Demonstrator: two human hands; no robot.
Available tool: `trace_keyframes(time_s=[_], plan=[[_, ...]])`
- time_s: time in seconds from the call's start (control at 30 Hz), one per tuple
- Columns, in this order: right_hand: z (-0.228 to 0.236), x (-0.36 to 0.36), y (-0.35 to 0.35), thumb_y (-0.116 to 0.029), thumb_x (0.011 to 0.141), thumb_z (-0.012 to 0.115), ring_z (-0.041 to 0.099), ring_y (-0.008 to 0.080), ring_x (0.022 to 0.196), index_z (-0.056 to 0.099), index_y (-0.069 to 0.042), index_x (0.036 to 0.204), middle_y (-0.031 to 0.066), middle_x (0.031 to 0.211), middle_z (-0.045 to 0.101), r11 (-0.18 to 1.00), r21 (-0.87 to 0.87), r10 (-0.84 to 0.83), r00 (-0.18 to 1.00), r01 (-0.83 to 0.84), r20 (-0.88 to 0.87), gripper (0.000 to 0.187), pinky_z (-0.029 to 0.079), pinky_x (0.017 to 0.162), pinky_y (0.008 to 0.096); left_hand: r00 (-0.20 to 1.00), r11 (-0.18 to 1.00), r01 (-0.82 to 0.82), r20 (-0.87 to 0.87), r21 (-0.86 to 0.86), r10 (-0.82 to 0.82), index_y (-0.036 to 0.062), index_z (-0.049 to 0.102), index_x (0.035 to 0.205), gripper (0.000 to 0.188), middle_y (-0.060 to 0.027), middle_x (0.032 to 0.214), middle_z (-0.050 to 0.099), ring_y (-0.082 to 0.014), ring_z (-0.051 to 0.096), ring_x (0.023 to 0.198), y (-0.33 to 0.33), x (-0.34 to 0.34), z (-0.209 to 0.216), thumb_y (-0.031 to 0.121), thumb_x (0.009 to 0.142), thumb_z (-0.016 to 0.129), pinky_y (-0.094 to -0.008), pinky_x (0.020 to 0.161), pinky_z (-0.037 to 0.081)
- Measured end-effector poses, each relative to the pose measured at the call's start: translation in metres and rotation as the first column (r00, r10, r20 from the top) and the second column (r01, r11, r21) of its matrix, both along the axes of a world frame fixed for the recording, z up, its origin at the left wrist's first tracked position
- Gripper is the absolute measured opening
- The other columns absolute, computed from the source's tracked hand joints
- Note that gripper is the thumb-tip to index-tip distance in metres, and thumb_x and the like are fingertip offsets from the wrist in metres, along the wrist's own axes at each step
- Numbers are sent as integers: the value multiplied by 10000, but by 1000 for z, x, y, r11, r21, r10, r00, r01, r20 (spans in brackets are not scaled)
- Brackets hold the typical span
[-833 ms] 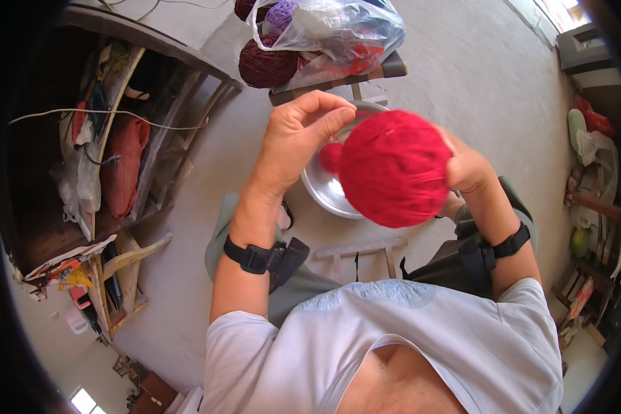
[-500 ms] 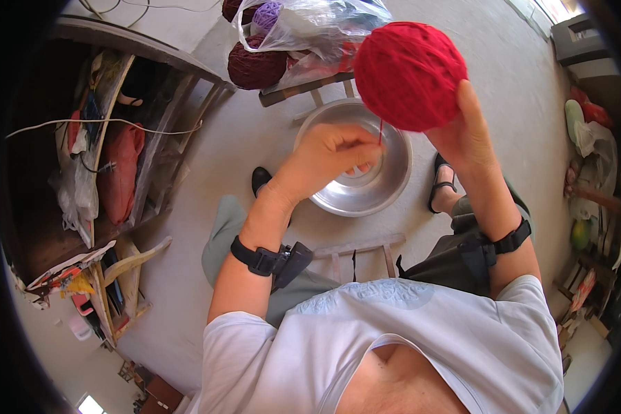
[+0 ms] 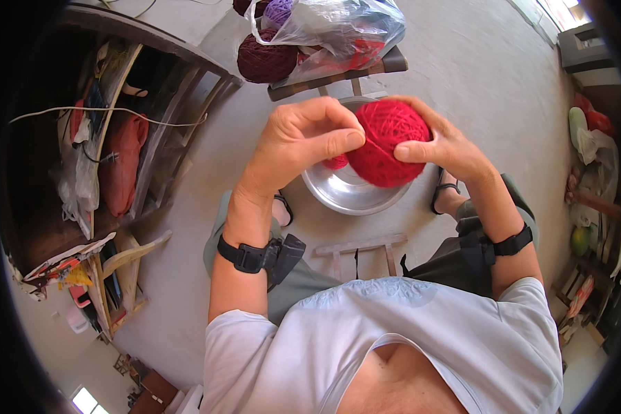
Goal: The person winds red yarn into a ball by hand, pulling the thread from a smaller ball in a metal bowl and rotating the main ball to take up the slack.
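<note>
My right hand (image 3: 448, 141) holds a ball of red yarn (image 3: 390, 155) above the basin, its thumb across the front and its fingers round the far side. At the ball's left edge, my left hand (image 3: 307, 138) is closed, thumb and forefinger pinching the yarn strand. Just under that hand, a smaller patch of red yarn (image 3: 336, 162) shows in the round metal basin (image 3: 345, 196), mostly hidden. The basin stands on the floor between my feet.
Beyond the basin, a low stool (image 3: 338, 77) carries a clear plastic bag (image 3: 345, 38), a dark maroon yarn ball (image 3: 265, 58) and a purple one (image 3: 277, 12). An open cabinet (image 3: 207, 72) stands left, with a white cord across it. Bags and a green object (image 3: 579, 240) line the right.
The red yarn ball has come down and left, lower over the basin, and turned in my right hand. My left hand has moved up to its edge. Red yarn now shows in the basin.
</note>
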State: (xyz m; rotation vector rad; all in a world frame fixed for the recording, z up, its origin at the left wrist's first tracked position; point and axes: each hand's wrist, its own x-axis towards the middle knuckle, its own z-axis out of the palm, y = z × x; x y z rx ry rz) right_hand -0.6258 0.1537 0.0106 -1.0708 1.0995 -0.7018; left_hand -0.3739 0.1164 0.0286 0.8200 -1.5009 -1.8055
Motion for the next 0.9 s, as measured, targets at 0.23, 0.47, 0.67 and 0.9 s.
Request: trace_keyframes(time_s=[0.23, 0.47, 0.67, 0.9], plan=[[-1, 1, 2, -509, 637, 831, 526, 221, 1235, 445, -5, 1408, 121, 1303, 566, 967, 70, 207, 917, -245, 341, 999, 375, 1082, 353, 994, 997, -69, 87, 39, 65, 22, 695, 929, 60, 12, 830, 630, -57, 555, 781, 0, -4, 1, 46, 877, 715, -193, 705, 438], [-6, -5, 2, -467, 656, 831, 532, 212, 1232, 421, 1, 1426, 122, 1334, 554, 988, 128, 24, 897, -90, 442, 990, 384, 1085, 345, 971, 961, -220, -126, -167, 201, 22, 709, 974, 95, -21, 993, 655, -92, 606, 888, 0, -4, -6, 25, 878, 705, -232, 772, 507], [-6, -5, 0, -461, 695, 809, 533, 216, 1233, 435, -15, 1419, 127, 1330, 557, 990, 133, -9, 928, -44, 372, 929, 388, 1081, 345, 990, 951, -128, 24, -281, 141, 28, 712, 973, 107, -23, 959, 652, -108, 610, 895, 1, -6, -5, 43, 867, 718, -250, 807, 505], [-2, -3, 0, -452, 683, 816, 528, 224, 1237, 440, -3, 1410, 134, 1335, 551, 988, 145, -9, 936, -45, 353, 934, 379, 1089, 353, 990, 956, -103, 67, -273, 126, 9, 691, 995, 106, -27, 969, 626, -95, 571, 893, 1, -6, -7, 20, 890, 688, -232, 797, 456]])
